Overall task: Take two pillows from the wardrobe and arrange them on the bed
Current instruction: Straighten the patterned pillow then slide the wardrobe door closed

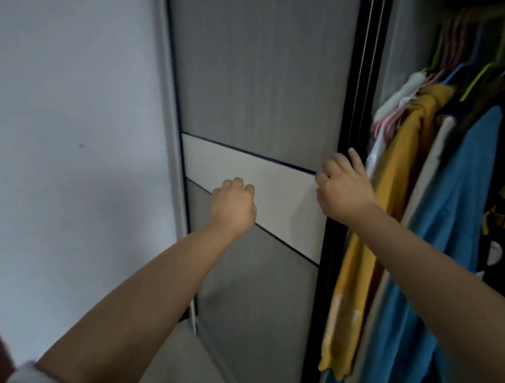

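Note:
A grey sliding wardrobe door [260, 80] with a white band across its middle fills the centre of the head view. My left hand [233, 203] rests against that white band with its fingers curled and nothing in it. My right hand [343, 188] lies on the door's black right edge, fingers spread and hooked around the frame. To the right the wardrobe stands open onto hanging clothes. No pillow and no bed are in view.
A yellow garment [372, 231] and a blue shirt [440, 251] hang on coloured hangers [478, 76] in the open section. A pale wall [70, 116] stands to the left of the wardrobe. A strip of light floor [183, 364] shows below.

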The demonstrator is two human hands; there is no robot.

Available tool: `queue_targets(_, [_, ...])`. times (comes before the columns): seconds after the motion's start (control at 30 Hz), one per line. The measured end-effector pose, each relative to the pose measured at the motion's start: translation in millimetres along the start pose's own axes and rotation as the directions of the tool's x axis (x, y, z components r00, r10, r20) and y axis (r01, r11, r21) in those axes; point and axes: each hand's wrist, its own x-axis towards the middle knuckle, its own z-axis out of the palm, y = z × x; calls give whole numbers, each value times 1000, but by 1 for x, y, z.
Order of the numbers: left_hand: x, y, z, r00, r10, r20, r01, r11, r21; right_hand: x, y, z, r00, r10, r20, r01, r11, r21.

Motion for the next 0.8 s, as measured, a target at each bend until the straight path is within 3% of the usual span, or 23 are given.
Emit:
queue_targets(0.17, [100, -15, 31, 975, 173, -139, -192, 972, -134, 55, 5, -3, 975, -93, -203, 32, 959, -282])
queue_targets(0.37, [166, 12, 45, 869, 229, -438, -419, 812, -407, 64, 18, -17, 979, -201, 22, 197, 926, -322])
queue_targets(0.6, [188, 22, 46, 753, 402, -521, -610, 723, -324, 59, 24, -19, 962, -261, 82, 274, 907, -321])
queue_targets(0.8, [190, 19, 57, 695, 388, -606, -661, 677, -325, 60, 19, -20, 979, -197, 57, 205, 918, -341])
